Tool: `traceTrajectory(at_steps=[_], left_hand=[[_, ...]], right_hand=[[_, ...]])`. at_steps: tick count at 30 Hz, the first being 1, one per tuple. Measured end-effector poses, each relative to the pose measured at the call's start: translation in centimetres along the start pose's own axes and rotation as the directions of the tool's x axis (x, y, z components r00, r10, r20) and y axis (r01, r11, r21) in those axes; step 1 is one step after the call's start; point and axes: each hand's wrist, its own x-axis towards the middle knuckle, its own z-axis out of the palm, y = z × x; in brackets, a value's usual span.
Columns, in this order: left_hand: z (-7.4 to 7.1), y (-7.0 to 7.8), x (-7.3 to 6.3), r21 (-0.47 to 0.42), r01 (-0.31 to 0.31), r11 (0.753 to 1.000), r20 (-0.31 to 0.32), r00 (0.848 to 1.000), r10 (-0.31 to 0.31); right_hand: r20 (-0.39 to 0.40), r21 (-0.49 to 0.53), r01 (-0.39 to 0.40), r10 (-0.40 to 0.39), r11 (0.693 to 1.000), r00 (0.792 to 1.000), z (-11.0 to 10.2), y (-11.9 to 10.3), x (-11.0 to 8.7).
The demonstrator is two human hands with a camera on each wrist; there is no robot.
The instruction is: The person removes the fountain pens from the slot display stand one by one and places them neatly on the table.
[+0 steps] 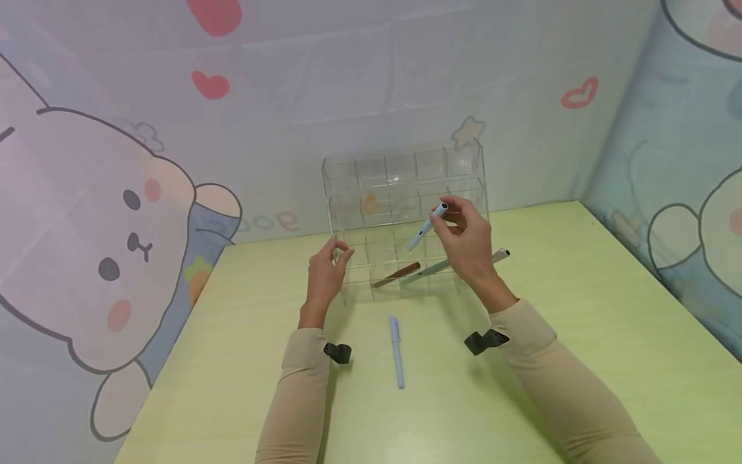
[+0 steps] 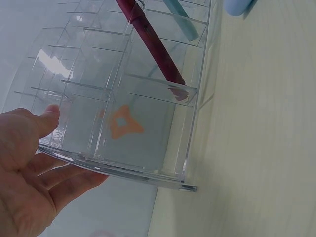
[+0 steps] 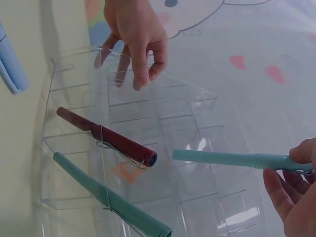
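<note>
A clear acrylic pen rack (image 1: 379, 248) with stepped rows of compartments stands near the back of the table. My left hand (image 1: 326, 272) grips its left side panel, thumb inside and fingers outside, as the left wrist view shows. My right hand (image 1: 468, 241) pinches a light blue pen (image 1: 428, 227) near its capped end, holding it tilted over the rack's middle rows. In the front row lean a dark red pen (image 3: 113, 140) and a green pen (image 3: 106, 195). A pale pen (image 1: 501, 255) sticks out at the right, partly hidden by my right hand.
A lavender-blue capped pen (image 1: 397, 351) lies on the light wooden table (image 1: 220, 380) in front of the rack, between my forearms. Behind the rack hangs a cartoon-printed cloth (image 1: 278, 129); another printed cloth (image 1: 666, 161) borders the table on the right.
</note>
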Motion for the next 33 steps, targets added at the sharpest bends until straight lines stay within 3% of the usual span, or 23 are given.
traceTrajectory(at_steps=[14,23,33], left_hand=[[0.0,0.0,-0.1,0.003,0.000,1.000,0.003,1.000,0.000],[-0.1,0.1,0.0,0.004,0.010,1.000,0.000,1.000,-0.010],[0.0,0.1,-0.1,0.001,0.022,1.000,0.009,1.000,-0.022]], right_hand=[[0.008,0.013,0.021,-0.021,1.000,1.000,-0.7,-1.2,-1.1],[0.000,-0.030,0.070,-0.070,0.997,0.998,-0.8,-1.7,-1.1],[-0.002,-0.042,0.035,-0.035,0.999,0.999,-1.0,-2.0,-1.2]])
